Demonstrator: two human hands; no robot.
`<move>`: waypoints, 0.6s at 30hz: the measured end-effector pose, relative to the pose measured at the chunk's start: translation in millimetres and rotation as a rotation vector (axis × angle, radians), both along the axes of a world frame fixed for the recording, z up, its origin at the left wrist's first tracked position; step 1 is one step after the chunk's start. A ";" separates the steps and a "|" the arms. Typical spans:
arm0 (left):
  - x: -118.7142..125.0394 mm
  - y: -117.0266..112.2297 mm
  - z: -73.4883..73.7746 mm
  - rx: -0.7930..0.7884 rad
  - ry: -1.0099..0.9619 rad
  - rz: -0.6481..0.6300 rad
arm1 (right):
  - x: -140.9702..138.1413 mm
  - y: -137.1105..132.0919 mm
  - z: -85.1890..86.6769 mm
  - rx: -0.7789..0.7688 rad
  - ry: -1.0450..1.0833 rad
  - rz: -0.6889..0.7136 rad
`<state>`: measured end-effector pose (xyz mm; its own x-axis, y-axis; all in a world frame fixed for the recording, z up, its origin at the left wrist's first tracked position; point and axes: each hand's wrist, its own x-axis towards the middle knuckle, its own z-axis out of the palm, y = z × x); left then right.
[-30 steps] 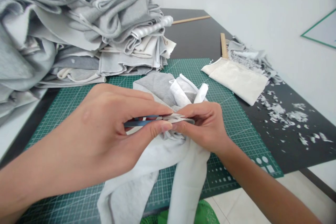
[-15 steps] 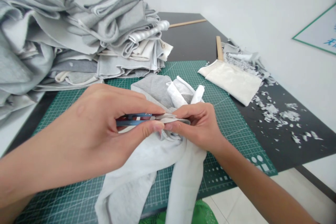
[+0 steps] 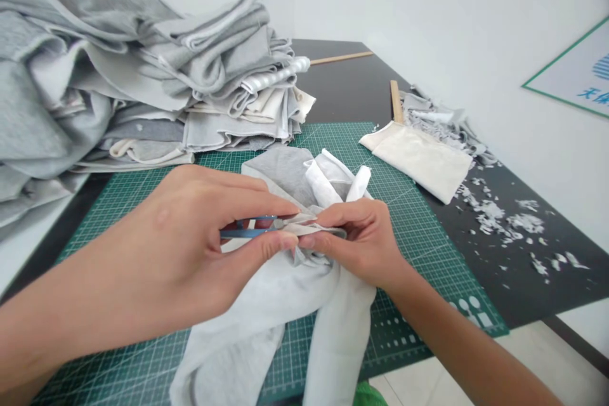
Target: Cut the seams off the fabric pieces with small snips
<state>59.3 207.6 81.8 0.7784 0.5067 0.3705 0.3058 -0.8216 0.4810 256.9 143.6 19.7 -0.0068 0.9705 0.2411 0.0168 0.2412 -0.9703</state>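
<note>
A light grey piece of fabric (image 3: 290, 295), seemingly a garment with long hanging parts, lies bunched over the green cutting mat (image 3: 419, 247). My left hand (image 3: 200, 254) is closed, its thumb and forefinger pinching a raised edge of this fabric. Blue thread snips (image 3: 245, 233) rest inside the same hand, their tip pointing at the pinched edge and partly hidden by the fingers. Opposite it, my right hand (image 3: 364, 241) pinches the edge between thumb and forefinger, almost touching the left fingertips. White rolled ends (image 3: 321, 184) of cloth stick up just behind.
A tall stack of grey and white cloth (image 3: 204, 63) rises at the left. Beyond the mat's right side lie a folded cream cloth (image 3: 423, 158), a wooden strip (image 3: 396, 101) and scattered fabric scraps (image 3: 490, 212) on the black table (image 3: 514, 292). Another strip (image 3: 340, 58) lies farther back.
The whole view has shifted slightly, so everything sits a little lower. Both hands keep their pinch on the fabric edge, and the snips remain in the left hand.
</note>
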 end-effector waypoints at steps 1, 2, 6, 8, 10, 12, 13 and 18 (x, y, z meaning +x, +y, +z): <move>-0.2 0.5 -1.5 0.037 0.016 0.006 | -0.1 -0.1 0.1 -0.001 -0.001 0.000; -0.5 0.9 -2.6 0.066 0.030 0.014 | -0.3 -0.4 0.3 -0.003 -0.001 -0.002; -1.3 1.3 -4.3 0.089 0.053 0.032 | -0.9 -1.4 1.1 -0.029 0.005 -0.007; -0.5 1.0 -4.5 0.093 0.044 0.046 | -1.0 -1.3 1.5 -0.057 0.023 -0.008; 0.7 0.4 -4.4 0.088 0.033 0.061 | -0.9 -0.8 1.8 -0.088 0.047 -0.010; 1.4 -0.6 -3.9 0.085 0.033 0.069 | -0.8 -0.5 1.9 -0.107 0.063 -0.014; 1.4 -1.2 -3.5 0.087 0.040 0.069 | -0.8 -0.4 1.8 -0.113 0.065 -0.017; 3.1 -2.3 -1.9 0.119 0.025 0.063 | -1.3 -1.0 1.2 -0.099 0.072 -0.015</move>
<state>62.4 205.3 79.9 0.7564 0.5083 0.4118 0.3694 -0.8514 0.3724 255.6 142.6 20.9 0.0214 0.9894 0.1437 -0.0514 0.1447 -0.9881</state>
